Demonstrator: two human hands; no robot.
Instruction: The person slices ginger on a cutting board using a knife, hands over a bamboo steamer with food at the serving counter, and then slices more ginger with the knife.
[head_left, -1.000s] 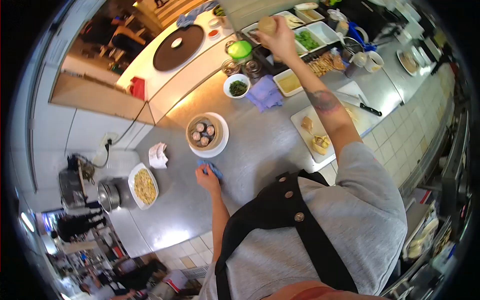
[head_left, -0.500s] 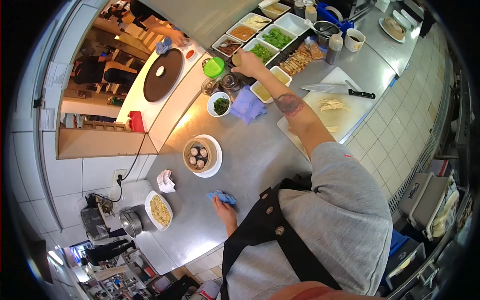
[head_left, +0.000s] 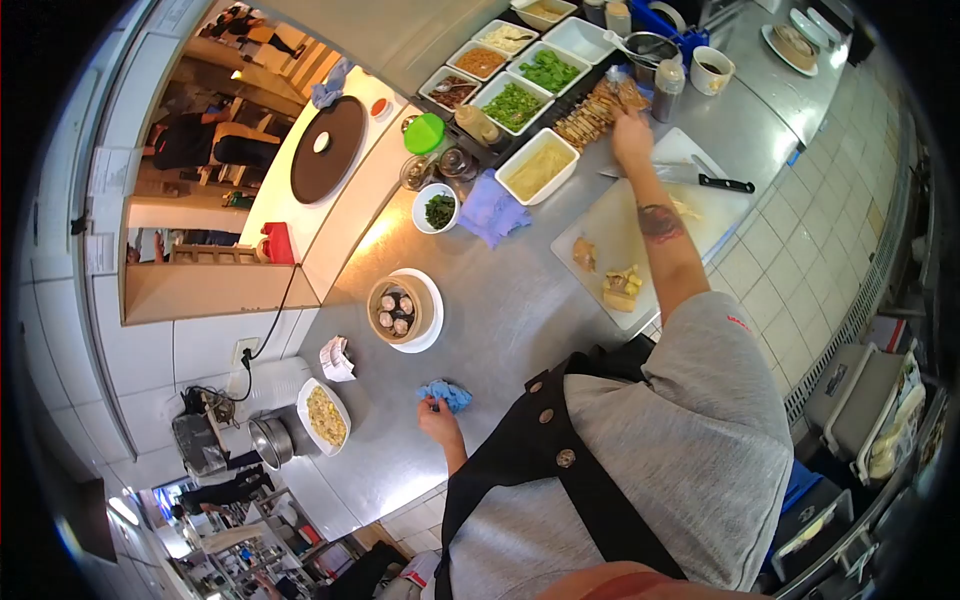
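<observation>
My left hand [head_left: 438, 422] is closed on a crumpled blue cloth [head_left: 446, 396] at the near edge of the steel counter. My right hand [head_left: 631, 140] reaches over the far edge of the white cutting board [head_left: 647, 262], at the right end of a row of golden-brown strips [head_left: 588, 118]. Its fingertips are by a brown item in clear wrapping [head_left: 629, 93]; whether they grip anything is hidden. My forearm passes above a knife [head_left: 725, 184] on the board. Pale yellowish pieces [head_left: 622, 288] and a small brown piece [head_left: 584, 254] lie on the board.
A bamboo steamer [head_left: 378, 332] of dumplings rests on a white plate [head_left: 437, 308]. Several white tubs of toppings, including chopped greens [head_left: 512, 106], line the back. A purple cloth [head_left: 494, 210], a bowl of greens [head_left: 438, 210] and a fried-rice dish [head_left: 325, 419] stand on the counter.
My right hand has left the beige bottle by the tubs and moved right to the golden-brown strips. The cutting board's near end is now uncovered. My left hand stays with the blue cloth.
</observation>
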